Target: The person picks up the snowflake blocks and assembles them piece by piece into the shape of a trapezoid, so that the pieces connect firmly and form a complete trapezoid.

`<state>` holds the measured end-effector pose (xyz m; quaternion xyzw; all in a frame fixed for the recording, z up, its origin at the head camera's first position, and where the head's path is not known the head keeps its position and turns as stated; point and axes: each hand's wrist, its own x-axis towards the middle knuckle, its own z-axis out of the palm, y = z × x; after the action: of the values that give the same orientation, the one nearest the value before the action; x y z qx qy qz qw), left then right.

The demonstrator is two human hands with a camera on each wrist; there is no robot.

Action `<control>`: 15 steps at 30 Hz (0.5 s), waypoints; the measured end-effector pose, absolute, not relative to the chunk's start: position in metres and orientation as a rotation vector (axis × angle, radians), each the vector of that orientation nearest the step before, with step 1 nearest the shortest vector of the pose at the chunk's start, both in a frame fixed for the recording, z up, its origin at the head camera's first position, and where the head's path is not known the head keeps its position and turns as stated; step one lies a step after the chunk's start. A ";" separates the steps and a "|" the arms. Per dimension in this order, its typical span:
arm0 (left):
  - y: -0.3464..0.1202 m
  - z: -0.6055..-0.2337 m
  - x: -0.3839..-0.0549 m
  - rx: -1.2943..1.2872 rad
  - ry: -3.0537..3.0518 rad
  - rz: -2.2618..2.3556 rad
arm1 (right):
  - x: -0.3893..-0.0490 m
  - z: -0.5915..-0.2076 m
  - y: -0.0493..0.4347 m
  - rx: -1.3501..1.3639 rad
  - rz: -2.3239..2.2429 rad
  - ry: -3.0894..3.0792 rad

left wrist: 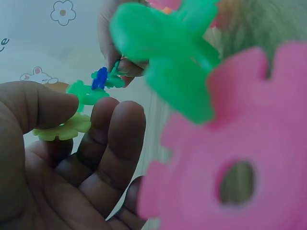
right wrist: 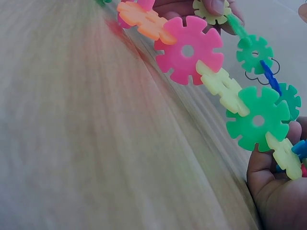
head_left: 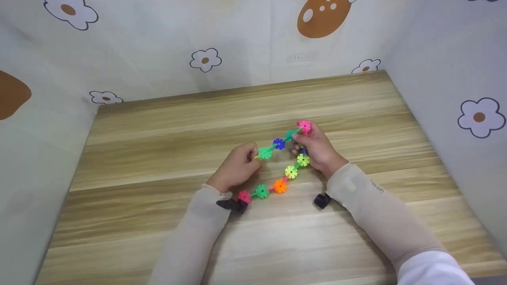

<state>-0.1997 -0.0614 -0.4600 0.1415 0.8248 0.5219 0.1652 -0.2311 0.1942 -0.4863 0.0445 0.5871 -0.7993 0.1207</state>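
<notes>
A chain of slotted plastic snowflake discs [head_left: 279, 143] in green, blue, pink, yellow and orange runs between the two hands. At one end, my left hand [head_left: 237, 168] pinches a yellow disc [left wrist: 62, 129] between thumb and forefinger, its other fingers loosely bent. My right hand [head_left: 319, 148] grips the chain near a teal-green disc [head_left: 290, 135], below a pink disc [head_left: 304, 126]. From there the chain hangs back toward my left wrist, past an orange disc [head_left: 280, 186]. The right palm hides part of it. A pink disc [left wrist: 192, 143] looms close in the left wrist view.
A wood-grain table [head_left: 158, 138] lies under both hands. Pale curtains [head_left: 245, 31] with printed flowers enclose its back and sides. A small black device [head_left: 322, 201] sits at the right wrist, and another black piece [head_left: 235, 204] at the left.
</notes>
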 end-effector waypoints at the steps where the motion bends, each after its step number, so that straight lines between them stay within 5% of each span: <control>1: -0.061 -0.460 -0.200 0.408 2.344 1.498 | -0.231 -0.486 0.194 0.130 -2.330 1.719; 15: -0.056 -0.460 -0.198 0.435 2.305 1.510 | -0.231 -0.487 0.196 0.119 -2.299 1.709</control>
<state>-0.1983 -0.0560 -0.4603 0.1536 0.8135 0.5329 0.1751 -0.2309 0.1958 -0.4868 0.0410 0.5904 -0.7944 0.1367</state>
